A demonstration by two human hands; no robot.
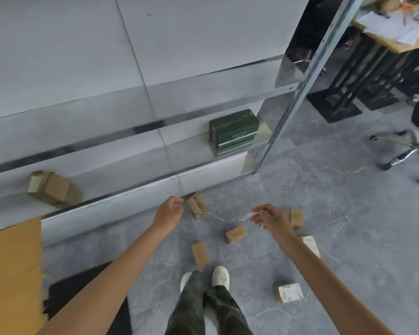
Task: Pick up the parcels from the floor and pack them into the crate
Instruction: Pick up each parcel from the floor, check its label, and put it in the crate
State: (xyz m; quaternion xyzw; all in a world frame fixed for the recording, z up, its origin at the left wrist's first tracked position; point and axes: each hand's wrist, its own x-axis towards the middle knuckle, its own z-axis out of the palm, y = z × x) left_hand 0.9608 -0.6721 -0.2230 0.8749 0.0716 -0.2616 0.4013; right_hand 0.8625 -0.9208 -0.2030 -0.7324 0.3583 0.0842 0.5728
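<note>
Standing on the grey floor [336,213] in front of a metal shelf rack [155,122], I hold both bare arms out over a scatter of small cardboard parcels. My left hand [171,209] hangs with its fingers curled in toward the palm, just beside the upright parcel nearest the rack [197,205]; whether those fingers pinch anything I cannot tell. My right hand [270,217] is loose and spread, fingers relaxed and holding nothing, above the floor between a tilted parcel [235,234] and another parcel farther right [296,217]. A fourth parcel [200,252] lies just ahead of my white shoes [220,275], a fifth [311,245] is partly hidden behind my right forearm, and a white-labelled one [288,292] lies by my right foot. On the rack stand a dark green box [234,131] and, well to the left, brown cartons [53,189]. A swivel chair base [409,151] shows at far right.
</note>
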